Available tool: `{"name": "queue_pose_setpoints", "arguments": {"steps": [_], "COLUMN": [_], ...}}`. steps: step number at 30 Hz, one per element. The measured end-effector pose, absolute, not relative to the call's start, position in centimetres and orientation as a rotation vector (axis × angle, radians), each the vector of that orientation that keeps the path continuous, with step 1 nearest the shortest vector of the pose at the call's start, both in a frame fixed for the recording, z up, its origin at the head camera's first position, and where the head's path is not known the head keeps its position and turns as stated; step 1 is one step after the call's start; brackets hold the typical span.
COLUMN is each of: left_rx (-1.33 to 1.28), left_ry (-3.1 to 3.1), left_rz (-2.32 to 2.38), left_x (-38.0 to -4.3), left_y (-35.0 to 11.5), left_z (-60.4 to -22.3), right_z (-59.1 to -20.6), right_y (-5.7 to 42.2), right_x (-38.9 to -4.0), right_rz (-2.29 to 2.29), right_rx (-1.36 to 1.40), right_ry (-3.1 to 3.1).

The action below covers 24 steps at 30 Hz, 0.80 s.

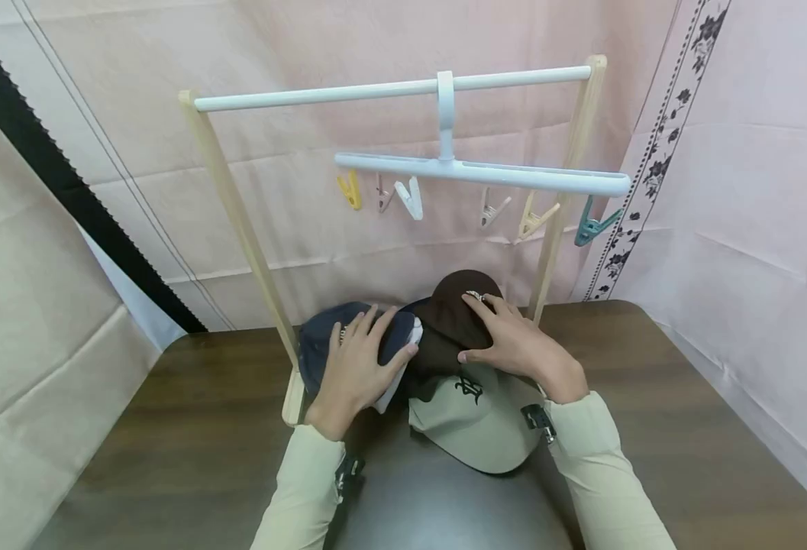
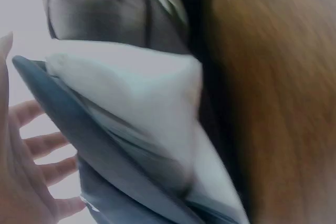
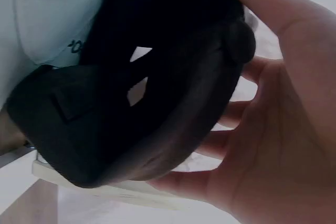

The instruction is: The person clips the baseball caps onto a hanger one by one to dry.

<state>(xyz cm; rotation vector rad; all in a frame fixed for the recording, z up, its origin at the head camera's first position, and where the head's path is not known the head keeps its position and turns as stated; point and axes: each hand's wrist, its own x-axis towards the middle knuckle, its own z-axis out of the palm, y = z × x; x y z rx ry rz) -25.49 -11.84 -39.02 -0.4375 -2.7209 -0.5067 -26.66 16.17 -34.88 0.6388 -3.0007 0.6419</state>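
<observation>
Three caps lie bunched on the table: a navy cap (image 1: 321,340), a dark brown cap (image 1: 468,286) and a light grey-green cap (image 1: 475,431) with a dark emblem. My left hand (image 1: 358,367) rests on the navy cap, fingers spread and fairly straight; in the left wrist view the fingers (image 2: 55,174) lie along its edge, beside white material (image 2: 131,82). Over the brown cap is my right hand (image 1: 523,347), thumb and fingers apart. The right wrist view shows the brown cap's dark rim (image 3: 173,129) between thumb and fingers, with some fingertips hidden behind it.
A frame with wooden posts (image 1: 234,206) and a white rail (image 1: 321,95) stands over the caps. From the rail hangs a pale blue hanger (image 1: 485,172) with several clothespins, including a yellow clothespin (image 1: 350,189) and a teal clothespin (image 1: 594,223). Pink cloth (image 1: 376,267) backs the table (image 1: 190,451).
</observation>
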Motion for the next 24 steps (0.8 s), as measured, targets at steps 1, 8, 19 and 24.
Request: {"name": "queue_pose_setpoints", "arguments": {"steps": [1,8,19,24], "left_rx": [-0.447,-0.504,-0.61,-0.669], "left_ry": [-2.689,-2.537,-2.447,-2.422], "left_rz": [-0.535,-0.711,-1.027,-1.23], "left_x": [-25.6,-25.7,-26.3,-27.1], "left_y": [-11.7,-10.6,-6.1,-3.7], "left_z": [-38.7,-37.0,-30.7,-27.4], "right_z": [-34.8,-34.6,-34.8,-34.7], "right_y": [16.2,15.9,16.5,16.6], "right_x": [-26.9,-27.3,-26.7,-26.6], "right_rz": [0.645,0.639,0.651,0.642], "right_rx": [0.639,0.651,0.703,0.73], "right_ry": [-3.005,-3.024,-3.031,-3.026]}}
